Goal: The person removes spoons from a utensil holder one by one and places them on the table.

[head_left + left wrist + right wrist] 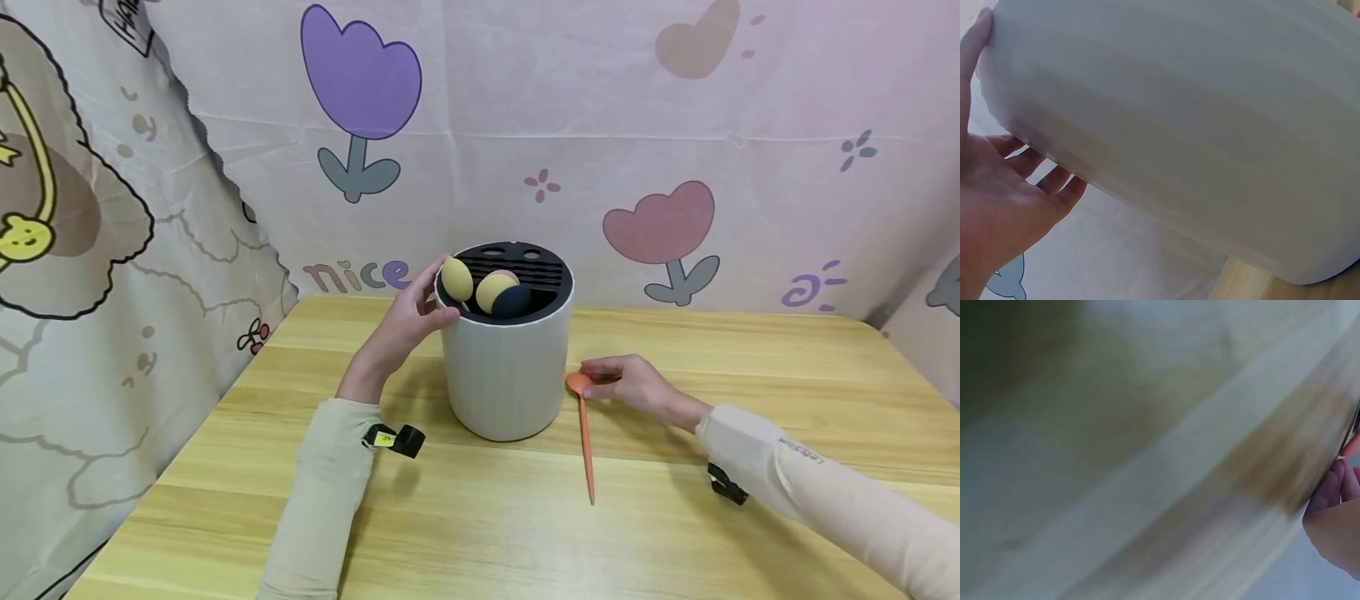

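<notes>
A white ribbed utensil holder (506, 379) stands upright on the table, with a black slotted insert (550, 268) in its top. My left hand (401, 329) holds its upper left side, thumb at the front below the rim; in the left wrist view the fingers (1054, 178) wrap behind the wall. Yellow spoon heads (456, 280), a dark blue one (512, 301) and a bit of pink show in the front opening. Right of the holder, my right hand (633, 385) pinches an orange spoon (587, 446) by its head. Its thin handle points toward me along the tabletop.
The light wood table (487, 517) reaches back to a patterned cloth (495, 100) hanging behind it. More cloth (187, 275) hangs along the left side. A black wrist camera (405, 440) sits on the left sleeve and another (726, 483) under the right one.
</notes>
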Demonstrator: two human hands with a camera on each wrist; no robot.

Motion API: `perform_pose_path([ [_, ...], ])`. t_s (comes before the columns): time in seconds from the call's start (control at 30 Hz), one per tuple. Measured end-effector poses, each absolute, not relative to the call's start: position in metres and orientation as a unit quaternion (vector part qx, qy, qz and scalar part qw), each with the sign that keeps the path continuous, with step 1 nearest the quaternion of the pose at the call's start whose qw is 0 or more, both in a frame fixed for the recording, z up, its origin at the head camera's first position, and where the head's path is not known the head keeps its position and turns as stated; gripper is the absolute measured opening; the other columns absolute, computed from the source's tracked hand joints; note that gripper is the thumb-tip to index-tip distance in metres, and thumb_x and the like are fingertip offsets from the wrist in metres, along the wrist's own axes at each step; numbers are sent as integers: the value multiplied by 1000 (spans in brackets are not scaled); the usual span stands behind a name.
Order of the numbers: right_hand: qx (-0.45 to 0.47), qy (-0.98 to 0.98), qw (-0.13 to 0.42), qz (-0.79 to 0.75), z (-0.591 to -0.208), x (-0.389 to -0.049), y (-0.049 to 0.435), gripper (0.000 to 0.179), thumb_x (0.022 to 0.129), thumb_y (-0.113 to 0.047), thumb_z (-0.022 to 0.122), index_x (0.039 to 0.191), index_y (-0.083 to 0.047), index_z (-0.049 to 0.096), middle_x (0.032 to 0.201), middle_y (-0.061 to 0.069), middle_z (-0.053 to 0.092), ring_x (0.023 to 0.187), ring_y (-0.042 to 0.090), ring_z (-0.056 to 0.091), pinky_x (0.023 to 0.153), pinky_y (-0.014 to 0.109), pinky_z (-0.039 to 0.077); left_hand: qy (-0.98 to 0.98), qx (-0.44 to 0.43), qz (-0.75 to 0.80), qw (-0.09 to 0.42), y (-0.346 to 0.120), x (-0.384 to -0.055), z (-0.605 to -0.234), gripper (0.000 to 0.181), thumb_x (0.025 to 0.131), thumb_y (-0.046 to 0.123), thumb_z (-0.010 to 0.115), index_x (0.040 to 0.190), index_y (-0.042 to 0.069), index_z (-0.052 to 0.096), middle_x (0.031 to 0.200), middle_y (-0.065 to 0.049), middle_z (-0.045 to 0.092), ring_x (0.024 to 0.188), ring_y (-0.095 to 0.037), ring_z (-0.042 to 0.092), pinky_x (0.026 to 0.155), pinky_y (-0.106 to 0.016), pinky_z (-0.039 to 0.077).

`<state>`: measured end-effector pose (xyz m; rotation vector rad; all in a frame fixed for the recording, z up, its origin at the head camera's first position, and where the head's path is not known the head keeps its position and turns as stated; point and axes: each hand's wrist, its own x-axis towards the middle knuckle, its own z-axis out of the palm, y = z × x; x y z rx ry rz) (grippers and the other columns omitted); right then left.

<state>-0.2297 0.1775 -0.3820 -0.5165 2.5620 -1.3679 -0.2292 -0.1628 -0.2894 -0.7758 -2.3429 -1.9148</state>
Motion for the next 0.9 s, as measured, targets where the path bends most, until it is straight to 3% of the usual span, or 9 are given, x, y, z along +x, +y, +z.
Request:
perform_pose_path([
  [0.3, -158, 857, 126, -474, -377, -231, 180, 49, 87, -8, 72, 129, 12, 55, 124, 23, 60, 118, 36, 55, 95, 43, 46, -752, -249, -610, 9, -163, -230, -290, 127, 61, 78, 70, 155, 8, 20, 156, -9, 25, 139, -27, 27, 112, -49, 21],
  [0.57, -165, 850, 191, -462, -354, -234, 182, 57, 92, -12, 64, 139, 13, 41, 131, 27, 54, 121, 37, 52, 101, 47, 41, -747, -251, -616, 10, -164, -230, -291, 127, 61, 76, 71, 155, 8, 20, 156, -8, 24, 140, -26, 26, 112, -49, 22],
  [0.73, -171, 839, 182, -483, -335, -232, 182, 56, 94, -9, 58, 140, 15, 36, 136, 32, 47, 124, 39, 49, 101, 45, 41, -747, -252, -615, 11, -164, -230, -291, 125, 62, 77, 71, 155, 10, 21, 156, -7, 25, 140, -25, 25, 112, -48, 22],
  [0.9, -157, 812, 144, -543, -306, -229, 181, 47, 98, -2, 50, 139, 17, 36, 138, 34, 43, 126, 38, 47, 98, 32, 44, -750, -251, -612, 12, -163, -230, -290, 126, 61, 78, 70, 155, 10, 21, 156, -7, 25, 140, -25, 25, 112, -49, 22],
])
